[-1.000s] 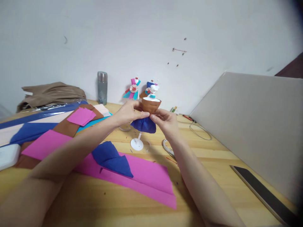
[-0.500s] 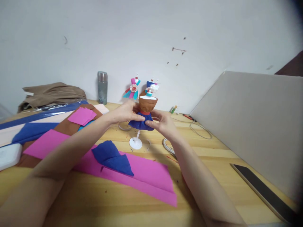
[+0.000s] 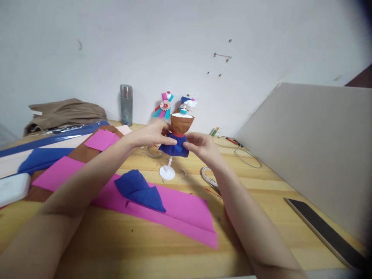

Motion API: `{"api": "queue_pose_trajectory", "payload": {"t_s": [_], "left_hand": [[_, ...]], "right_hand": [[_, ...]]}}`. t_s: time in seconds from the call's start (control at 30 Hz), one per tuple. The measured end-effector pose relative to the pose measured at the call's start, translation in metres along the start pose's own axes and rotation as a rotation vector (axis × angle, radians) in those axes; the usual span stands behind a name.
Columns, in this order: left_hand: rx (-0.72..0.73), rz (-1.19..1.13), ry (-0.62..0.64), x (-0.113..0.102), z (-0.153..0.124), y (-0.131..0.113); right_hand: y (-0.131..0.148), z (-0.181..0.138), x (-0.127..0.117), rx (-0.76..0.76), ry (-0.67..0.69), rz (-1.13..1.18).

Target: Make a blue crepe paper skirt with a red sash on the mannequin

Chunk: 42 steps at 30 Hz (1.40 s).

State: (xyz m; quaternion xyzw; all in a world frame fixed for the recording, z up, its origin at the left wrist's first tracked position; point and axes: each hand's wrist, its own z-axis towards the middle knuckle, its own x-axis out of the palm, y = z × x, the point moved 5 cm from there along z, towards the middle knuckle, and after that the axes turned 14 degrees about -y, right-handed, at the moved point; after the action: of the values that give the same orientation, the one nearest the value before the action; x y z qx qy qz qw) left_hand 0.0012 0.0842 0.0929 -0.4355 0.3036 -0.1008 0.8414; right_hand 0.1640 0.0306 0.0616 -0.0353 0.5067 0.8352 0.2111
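A miniature dress form (image 3: 181, 123) stands upright on a white round base (image 3: 167, 173). It wears a brown paper top, a red waistband (image 3: 178, 135) and a flared blue crepe-paper skirt (image 3: 174, 149). My left hand (image 3: 157, 133) pinches the skirt's left side just below the waistband, thumb in front. On the opposite side, my right hand (image 3: 200, 145) grips the skirt's right edge between thumb and fingers. Folded blue crepe paper (image 3: 140, 190) lies in front on a long pink sheet (image 3: 186, 205).
Behind stand small decorated forms (image 3: 165, 104) and a thermos (image 3: 126, 104). Layered coloured papers (image 3: 66, 170), brown cloth (image 3: 66, 114) and a white case (image 3: 14, 190) lie left. Right are a wire coil (image 3: 208, 176), a cable (image 3: 247, 159), a phone (image 3: 322, 228) and a grey panel (image 3: 308, 151).
My right thumb has drawn back a little to the right along the skirt. Both hands stay at the skirt, and the view has shifted slightly.
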Motion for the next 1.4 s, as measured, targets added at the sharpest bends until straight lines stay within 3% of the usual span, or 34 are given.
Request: {"api": "queue_pose_trajectory", "payload": {"t_s": [0.17,0.33,0.43,0.6,0.7,0.8,0.93,1.03,1.13,1.27,1.4], "left_hand": [[-0.012,0.005,0.008,0.006,0.000,0.004],[-0.006,0.019,0.010,0.006,0.002,0.008],[-0.019,-0.006,0.022,0.008,0.002,0.009],[-0.039,-0.035,0.010,0.012,0.003,0.011],[-0.010,0.009,-0.037,0.012,0.004,0.014],[-0.005,0.001,-0.006,0.013,0.005,0.017],[-0.012,-0.009,0.048,0.014,0.004,0.017],[-0.026,0.065,0.049,0.018,0.003,0.015],[-0.040,0.083,0.032,0.025,0.001,0.012],[-0.098,-0.092,-0.006,0.030,0.001,0.010],[-0.342,-0.201,-0.188,0.023,0.002,0.022]], "right_hand": [[0.004,0.000,-0.001,-0.044,0.002,-0.071],[0.009,0.001,-0.012,-0.105,-0.179,-0.075],[0.012,0.000,-0.014,-0.144,-0.212,-0.102],[0.012,-0.001,-0.010,-0.133,-0.180,-0.122],[0.010,0.000,-0.003,-0.124,-0.075,-0.103],[0.008,0.000,0.000,-0.098,-0.002,-0.135],[0.011,0.000,-0.004,-0.098,-0.029,-0.154],[0.012,-0.001,-0.003,-0.075,-0.047,-0.014],[0.007,-0.001,-0.002,-0.003,-0.110,0.135],[0.002,0.003,-0.013,0.054,-0.287,0.273],[0.005,0.009,-0.034,0.087,-0.432,0.425]]}}
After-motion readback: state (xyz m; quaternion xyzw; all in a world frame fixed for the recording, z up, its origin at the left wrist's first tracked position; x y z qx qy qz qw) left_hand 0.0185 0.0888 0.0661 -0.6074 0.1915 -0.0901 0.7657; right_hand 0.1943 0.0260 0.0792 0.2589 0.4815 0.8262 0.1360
